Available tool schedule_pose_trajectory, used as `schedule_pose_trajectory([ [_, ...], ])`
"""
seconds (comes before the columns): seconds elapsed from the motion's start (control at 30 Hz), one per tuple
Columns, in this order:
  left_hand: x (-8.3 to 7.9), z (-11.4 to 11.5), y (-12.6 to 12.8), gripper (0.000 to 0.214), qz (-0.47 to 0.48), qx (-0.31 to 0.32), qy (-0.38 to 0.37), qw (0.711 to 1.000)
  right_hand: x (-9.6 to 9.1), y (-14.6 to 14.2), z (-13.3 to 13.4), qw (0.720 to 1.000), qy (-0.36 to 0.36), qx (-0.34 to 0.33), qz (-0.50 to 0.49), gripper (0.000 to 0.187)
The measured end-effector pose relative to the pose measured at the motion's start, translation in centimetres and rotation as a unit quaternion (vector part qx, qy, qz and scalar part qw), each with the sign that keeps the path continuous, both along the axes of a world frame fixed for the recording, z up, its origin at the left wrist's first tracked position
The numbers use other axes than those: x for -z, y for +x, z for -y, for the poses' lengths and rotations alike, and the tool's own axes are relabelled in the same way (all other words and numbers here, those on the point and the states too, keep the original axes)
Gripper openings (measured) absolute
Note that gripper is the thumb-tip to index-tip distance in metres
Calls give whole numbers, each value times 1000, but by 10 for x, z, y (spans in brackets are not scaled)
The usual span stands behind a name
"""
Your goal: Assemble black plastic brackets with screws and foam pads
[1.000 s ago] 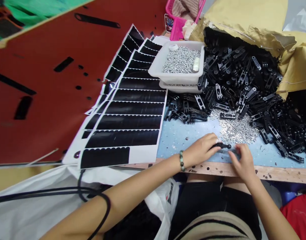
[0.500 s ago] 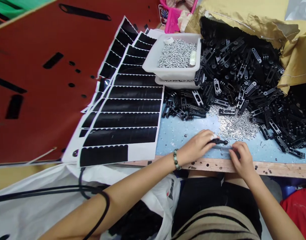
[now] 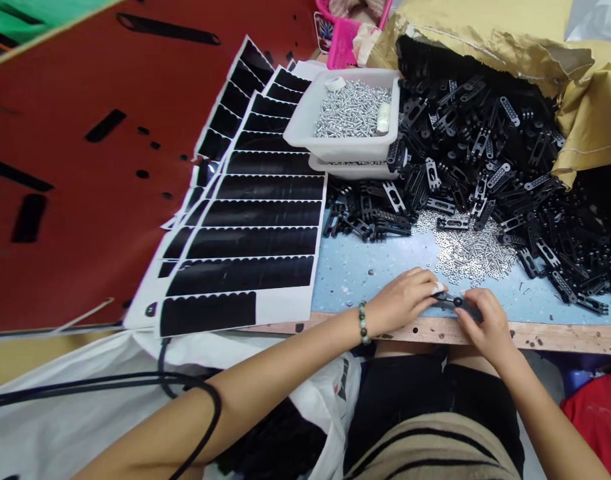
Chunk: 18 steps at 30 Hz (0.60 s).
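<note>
Head view, looking forward and down: left hand (image 3: 401, 301) at the near edge of a pale blue speckled work surface (image 3: 352, 283), fingers curled and closed in a pinch on one end of a small black plastic bracket (image 3: 458, 302). Right hand (image 3: 489, 322) just beside it, fingers bent over the other end and pressed toward the left fingertips. Bracket held between both hands, partly hidden by the fingers, just beyond a wooden table edge (image 3: 415, 333). Beaded bracelet (image 3: 362, 323) around the left wrist. Directly beyond the hands, a scattered pile of small silver fasteners (image 3: 472, 257), too small to tell apart. Beyond and to the right of the right hand, a heap of black slotted plastic links (image 3: 485, 147) spilling from a torn tan paper sack (image 3: 485, 27). Farther beyond the left hand, a white plastic tray of silver screws (image 3: 305, 130) stacked on a second white tray (image 3: 350, 168). To the left of the left hand, overlapping sheets of black scallop-edged labels (image 3: 245, 247), partly over a red board with cut slots (image 3: 85, 220). Below the left forearm, a white plastic bag (image 3: 330, 400) and a black cable (image 3: 135, 381).
</note>
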<state>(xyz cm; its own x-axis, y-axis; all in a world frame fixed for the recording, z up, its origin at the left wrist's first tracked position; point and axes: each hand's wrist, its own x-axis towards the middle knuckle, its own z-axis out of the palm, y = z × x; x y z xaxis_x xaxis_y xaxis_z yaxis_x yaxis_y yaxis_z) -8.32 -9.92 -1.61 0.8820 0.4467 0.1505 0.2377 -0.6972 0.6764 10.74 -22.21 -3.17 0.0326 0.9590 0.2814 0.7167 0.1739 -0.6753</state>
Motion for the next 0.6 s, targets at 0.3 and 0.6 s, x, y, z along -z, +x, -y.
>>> schedule_pose_trajectory([
  [0.3, 10, -8, 3, 24, -38, 39, 81, 995, 5, -12, -10, 999, 4, -19, 30, 13],
  [0.6, 5, 3, -4, 21, -64, 26, 153, 986, 2, -6, -13, 1000, 14, -14, 5, 15],
])
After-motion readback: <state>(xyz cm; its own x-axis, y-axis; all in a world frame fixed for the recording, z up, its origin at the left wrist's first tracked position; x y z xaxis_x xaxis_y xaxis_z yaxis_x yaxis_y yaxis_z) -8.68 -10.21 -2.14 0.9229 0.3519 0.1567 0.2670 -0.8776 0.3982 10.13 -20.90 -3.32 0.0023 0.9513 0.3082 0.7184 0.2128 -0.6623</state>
